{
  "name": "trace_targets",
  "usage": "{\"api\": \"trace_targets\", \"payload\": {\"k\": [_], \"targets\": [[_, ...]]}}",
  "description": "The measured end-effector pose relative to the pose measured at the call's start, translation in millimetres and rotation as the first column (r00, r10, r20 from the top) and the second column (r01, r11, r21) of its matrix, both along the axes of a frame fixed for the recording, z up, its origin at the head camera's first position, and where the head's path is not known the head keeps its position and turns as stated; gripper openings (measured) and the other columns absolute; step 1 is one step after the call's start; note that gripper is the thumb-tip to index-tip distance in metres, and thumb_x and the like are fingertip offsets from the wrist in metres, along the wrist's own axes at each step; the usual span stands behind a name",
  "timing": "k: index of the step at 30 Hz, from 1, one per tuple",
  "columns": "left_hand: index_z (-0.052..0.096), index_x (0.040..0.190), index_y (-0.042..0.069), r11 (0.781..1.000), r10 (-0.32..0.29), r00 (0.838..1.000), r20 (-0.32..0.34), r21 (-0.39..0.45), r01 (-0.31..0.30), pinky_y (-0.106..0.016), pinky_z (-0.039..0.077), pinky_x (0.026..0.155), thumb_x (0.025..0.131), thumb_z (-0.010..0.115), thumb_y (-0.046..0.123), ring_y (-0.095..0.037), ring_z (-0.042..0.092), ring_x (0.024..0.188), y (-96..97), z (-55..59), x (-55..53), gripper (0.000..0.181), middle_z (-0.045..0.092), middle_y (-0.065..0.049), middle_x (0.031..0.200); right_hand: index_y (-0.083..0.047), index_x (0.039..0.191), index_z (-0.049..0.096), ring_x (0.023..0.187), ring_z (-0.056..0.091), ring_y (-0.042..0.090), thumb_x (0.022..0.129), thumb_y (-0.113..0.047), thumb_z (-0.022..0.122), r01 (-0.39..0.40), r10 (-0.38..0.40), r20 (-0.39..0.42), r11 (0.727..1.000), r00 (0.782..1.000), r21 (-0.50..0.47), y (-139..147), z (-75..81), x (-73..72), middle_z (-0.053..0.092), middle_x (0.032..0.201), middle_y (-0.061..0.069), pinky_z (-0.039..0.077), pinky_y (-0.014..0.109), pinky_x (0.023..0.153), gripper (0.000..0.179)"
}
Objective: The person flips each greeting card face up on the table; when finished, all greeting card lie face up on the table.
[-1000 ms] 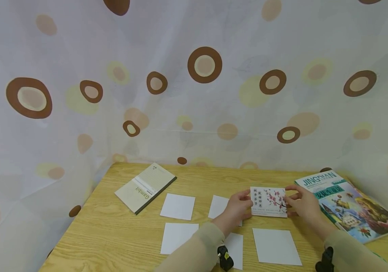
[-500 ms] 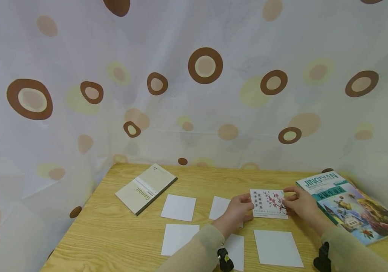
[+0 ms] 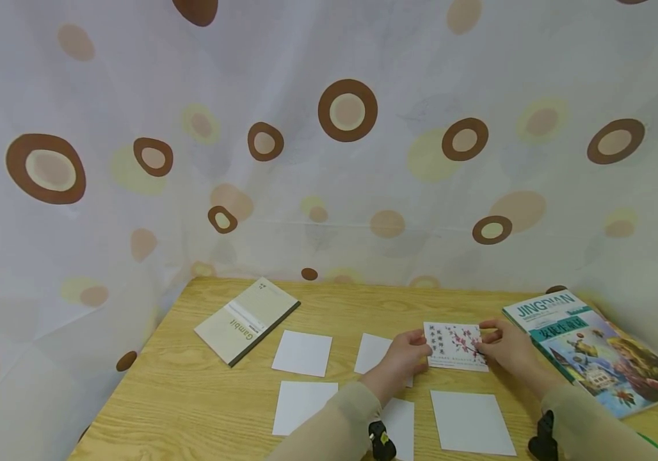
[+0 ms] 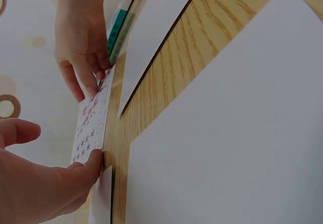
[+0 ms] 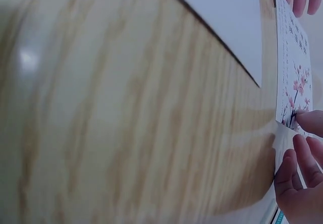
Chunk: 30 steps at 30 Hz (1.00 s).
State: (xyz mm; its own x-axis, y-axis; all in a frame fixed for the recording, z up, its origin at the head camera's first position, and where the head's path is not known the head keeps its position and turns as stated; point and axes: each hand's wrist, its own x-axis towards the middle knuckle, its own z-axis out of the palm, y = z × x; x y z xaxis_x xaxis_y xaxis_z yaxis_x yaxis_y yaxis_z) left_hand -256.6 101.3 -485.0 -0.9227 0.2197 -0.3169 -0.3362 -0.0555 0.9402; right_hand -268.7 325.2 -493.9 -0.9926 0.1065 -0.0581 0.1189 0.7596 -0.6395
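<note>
A white square card (image 3: 450, 346) printed with pink blossom branches and dark Chinese characters is held between both hands at the right of the table. My left hand (image 3: 395, 362) grips its left edge, near the lower corner in the left wrist view. On the opposite edge, my right hand (image 3: 513, 352) pinches the card, its thumb (image 5: 309, 120) lying over the blossoms on the printed face. Several blank white cards lie about: one (image 3: 472, 421) in front of the printed card, another (image 3: 370, 351) partly hidden behind my left hand, and one (image 3: 401, 426) partly covered by the left sleeve.
Two more blank cards, a rear one (image 3: 303, 353) and a front one (image 3: 304, 406), lie left of the sleeve. A beige notebook (image 3: 248, 320) sits at the back left. Beside the right hand is a colourful magazine (image 3: 596, 352). A patterned curtain (image 3: 352, 192) encloses the wooden table (image 3: 162, 397).
My right hand has slid slightly left, bringing its thumb further over the blossoms. The card's top edge has dropped a little, while the left hand has stayed nearly still.
</note>
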Motion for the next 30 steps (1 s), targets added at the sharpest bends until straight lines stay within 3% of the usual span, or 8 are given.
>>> {"api": "trace_targets", "payload": {"k": [7,20,25,30], "targets": [[0.047,0.142,-0.005,1.0,0.01,1.0,0.014,0.007,-0.01,-0.044,0.052,0.1,0.089,0.061,-0.003,-0.03,0.053,0.126,0.4,-2.3,-2.1,0.055,0.055,-0.018,0.134,0.008,0.127,0.055,0.079,0.057,0.024,0.086,-0.013,0.075,-0.007,0.008,-0.022,1.0,1.0,0.026,-0.9,-3.2,-4.3,0.066,0.091,0.017,0.05,0.034,0.072,0.05],[0.043,0.144,-0.006,1.0,-0.003,1.0,-0.006,0.031,0.003,-0.04,0.053,0.099,0.086,0.06,-0.006,-0.031,0.051,0.13,-1.4,-5.9,-4.7,0.061,0.052,-0.022,0.14,0.008,0.129,0.055,0.08,0.056,0.025,0.088,-0.014,0.074,-0.014,0.013,0.022,0.997,1.0,0.079,-3.6,-7.5,-10.2,0.066,0.092,0.017,0.05,0.037,0.074,0.051],[0.044,0.146,-0.001,0.998,-0.014,1.0,-0.009,0.054,0.014,-0.04,0.054,0.098,0.084,0.062,-0.008,-0.03,0.052,0.127,-8.2,-4.3,-2.7,0.065,0.051,-0.019,0.14,0.008,0.131,0.055,0.08,0.058,0.025,0.088,-0.018,0.073,-0.061,0.063,-0.021,0.996,0.998,0.067,-1.8,-4.6,-4.4,0.067,0.091,0.015,0.051,0.042,0.074,0.054],[0.049,0.143,0.004,0.999,-0.035,0.999,-0.018,0.014,0.035,-0.037,0.056,0.093,0.081,0.066,-0.008,-0.024,0.055,0.119,-15.0,-1.0,2.7,0.065,0.055,-0.015,0.134,0.005,0.131,0.056,0.086,0.062,0.027,0.089,-0.019,0.073,-0.134,0.136,-0.044,0.99,0.99,0.042,2.4,-0.8,7.1,0.067,0.098,0.016,0.055,0.044,0.074,0.051]]}}
